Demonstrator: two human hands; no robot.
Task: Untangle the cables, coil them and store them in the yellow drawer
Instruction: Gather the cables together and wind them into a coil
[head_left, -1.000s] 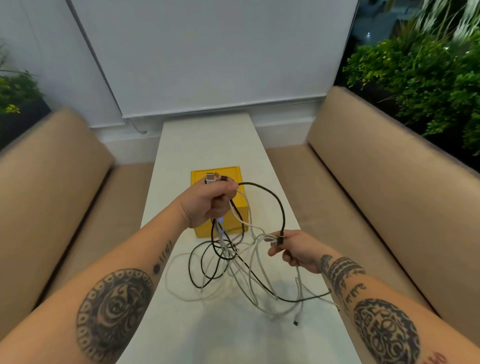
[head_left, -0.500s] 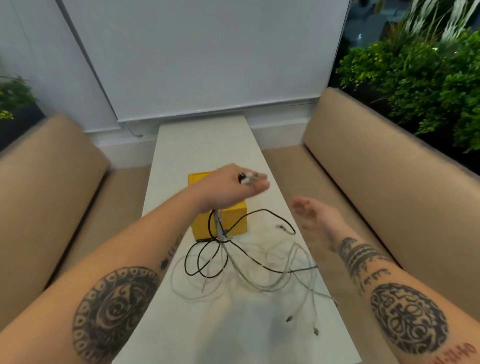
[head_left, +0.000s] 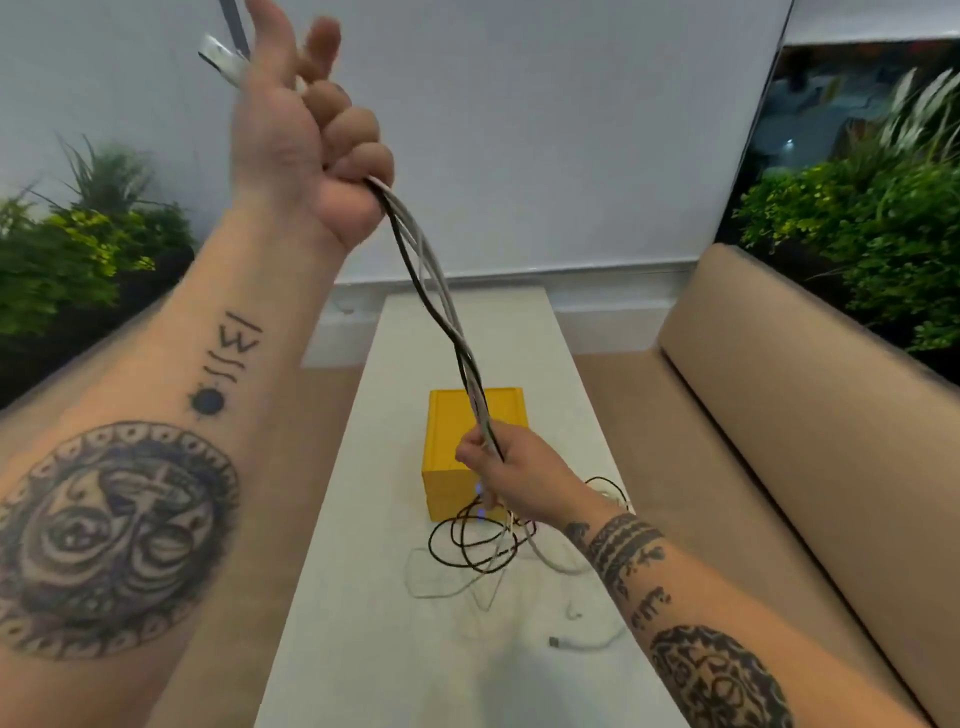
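My left hand (head_left: 306, 140) is raised high at the upper left, fisted around a bundle of white and black cables (head_left: 441, 306) with plug ends sticking out above the fist. The bundle runs taut down to my right hand (head_left: 511, 467), which pinches it just above the yellow drawer box (head_left: 447, 441) on the white table (head_left: 363, 623). Below my right hand the cables spread into tangled black and white loops (head_left: 478, 545) on the tabletop. A white plug end (head_left: 558, 642) lies loose nearer to me.
The narrow white table runs away from me between two tan upholstered benches (head_left: 779, 415). Green plants (head_left: 857, 223) stand behind the bench on the right and at the far left. A white wall closes the far end.
My left hand has lifted the cable ends from over the drawer box to high above the table. My right hand, open half a second ago, has closed on the bundle lower down.
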